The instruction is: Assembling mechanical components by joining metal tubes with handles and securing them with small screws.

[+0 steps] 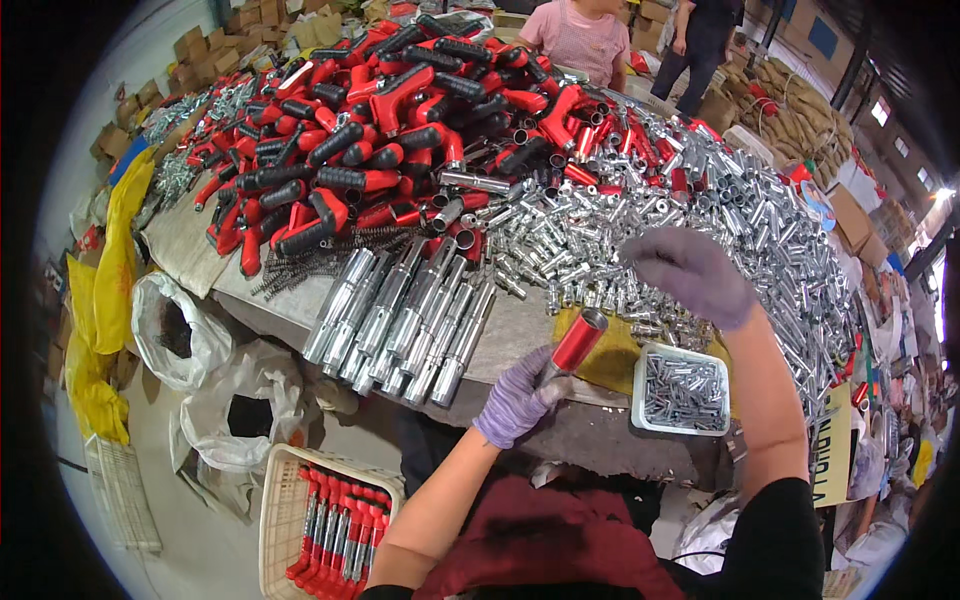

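The left hand (pixel 518 398), gloved in purple, is found closed around the lower end of a red tube (pixel 577 342), with the thumb laid along the near side. The tube is held tilted, just above the near edge of the table (pixel 515 340), its open end directed up and to the right. By this grip the mouth is left unobstructed and the bore is presented toward the right hand's side, presumably for ease of access.

The right hand (pixel 690 275), also gloved, is extended over the heap of small silver fittings (pixel 580 240). Its fingers are held together and loosely bent; the fingertips are blurred, and whether anything is held or touched cannot be told.

A pale plastic box (pixel 682 431) of metal pins (pixel 682 388) is set at the near edge below the right forearm, partly on a yellow cloth (pixel 608 362). Its walls appear to be relied on to keep small pieces from scattering. Long silver tubes (pixel 400 320) are laid roughly parallel at the left, their near ends projecting past the table edge, likely so that they can be gripped singly. Red-and-black handles (pixel 370 130) are heaped behind, beyond easy reach. In a crate (pixel 275 500) below, red-and-silver pieces (pixel 335 530) are stacked side by side, an arrangement judged to save space.
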### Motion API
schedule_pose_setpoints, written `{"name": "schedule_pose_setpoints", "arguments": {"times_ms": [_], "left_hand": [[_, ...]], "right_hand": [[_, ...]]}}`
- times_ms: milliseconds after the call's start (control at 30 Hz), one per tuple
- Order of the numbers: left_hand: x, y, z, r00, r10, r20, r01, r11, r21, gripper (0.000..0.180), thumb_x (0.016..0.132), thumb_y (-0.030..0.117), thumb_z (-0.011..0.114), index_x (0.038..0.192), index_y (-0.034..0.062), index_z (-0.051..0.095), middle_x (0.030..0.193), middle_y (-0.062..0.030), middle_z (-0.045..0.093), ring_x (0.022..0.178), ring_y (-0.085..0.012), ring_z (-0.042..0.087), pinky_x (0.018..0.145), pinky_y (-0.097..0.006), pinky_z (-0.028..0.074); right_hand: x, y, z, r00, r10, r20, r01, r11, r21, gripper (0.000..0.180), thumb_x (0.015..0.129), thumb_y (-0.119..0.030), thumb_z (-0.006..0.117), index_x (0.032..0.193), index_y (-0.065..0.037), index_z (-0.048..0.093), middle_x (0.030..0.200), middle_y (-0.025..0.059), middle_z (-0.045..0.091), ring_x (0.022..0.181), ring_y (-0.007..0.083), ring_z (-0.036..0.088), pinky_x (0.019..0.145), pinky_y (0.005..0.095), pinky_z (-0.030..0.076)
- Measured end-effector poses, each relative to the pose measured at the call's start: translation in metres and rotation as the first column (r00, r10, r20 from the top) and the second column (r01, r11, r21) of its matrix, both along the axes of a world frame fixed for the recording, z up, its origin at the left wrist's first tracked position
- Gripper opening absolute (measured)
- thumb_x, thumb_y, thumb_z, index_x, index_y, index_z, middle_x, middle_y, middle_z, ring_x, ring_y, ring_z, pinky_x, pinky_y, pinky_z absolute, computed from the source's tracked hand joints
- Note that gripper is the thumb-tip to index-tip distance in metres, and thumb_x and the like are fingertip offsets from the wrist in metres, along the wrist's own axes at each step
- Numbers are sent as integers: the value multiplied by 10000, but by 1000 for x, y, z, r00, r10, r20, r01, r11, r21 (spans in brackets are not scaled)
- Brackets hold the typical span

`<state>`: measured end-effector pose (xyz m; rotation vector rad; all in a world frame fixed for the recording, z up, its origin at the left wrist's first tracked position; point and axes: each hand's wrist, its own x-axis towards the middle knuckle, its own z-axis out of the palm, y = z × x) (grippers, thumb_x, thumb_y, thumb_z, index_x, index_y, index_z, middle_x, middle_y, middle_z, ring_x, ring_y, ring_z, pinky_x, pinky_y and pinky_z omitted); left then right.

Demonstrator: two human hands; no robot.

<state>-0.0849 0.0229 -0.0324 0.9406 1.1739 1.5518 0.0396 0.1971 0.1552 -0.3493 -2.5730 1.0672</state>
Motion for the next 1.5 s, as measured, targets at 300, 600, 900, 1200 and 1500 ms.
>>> {"name": "schedule_pose_setpoints", "arguments": {"times_ms": [300, 600, 900, 1200, 1500], "left_hand": [[3, -3, -3, 998, -10, -54, 17, 992, 125, 479, 799, 195, 702, 1207, 42, 503, 986, -55, 611, 892, -109, 557, 823, -272, 456], [4, -8, -12, 871, 258, -417, -229, 966, 118, 496, 743, 340, 739, 1070, 39, 519, 763, -96, 583, 650, -198, 558, 608, -324, 472], [2, -14, -9, 915, 100, -390, -112, 994, -8, 413, 706, 183, 775, 1024, 62, 541, 884, -43, 605, 775, -131, 565, 694, -288, 483], [7, -7, -17, 935, 226, -272, -225, 974, 35, 417, 732, 296, 753, 1016, 73, 545, 701, -24, 558, 604, -113, 517, 584, -281, 465], [7, -10, -19, 928, 129, -350, -121, 992, 45, 455, 729, 146, 765, 1077, 75, 481, 889, -22, 601, 790, -112, 572, 688, -280, 484]], "right_hand": [[-11, -31, 24, 837, 270, 477, -450, 834, 319, 246, 867, -296, 569, 1022, -105, 584, 835, 112, 614, 798, 312, 607, 722, 395, 485], [-139, 87, -32, 928, -263, 264, 7, 721, 693, 328, 876, -313, 512, 1077, -59, 570, 1016, 119, 614, 992, 277, 596, 829, 390, 461], [-256, 226, -58, 773, -591, 230, -158, 172, 972, 342, 872, -182, 483, 1206, -151, 553, 1237, 27, 520, 1195, 237, 461, 974, 595, 278], [-207, 220, -66, 642, -716, 274, -92, 282, 955, 316, 912, -232, 435, 1156, -107, 592, 1180, 73, 583, 1167, 235, 497, 1031, 608, 198], [-218, 229, -70, 834, -551, 22, 73, 149, 986, 332, 887, -174, 428, 1198, -134, 538, 1270, 38, 495, 1266, 209, 362, 995, 503, 286]]}}
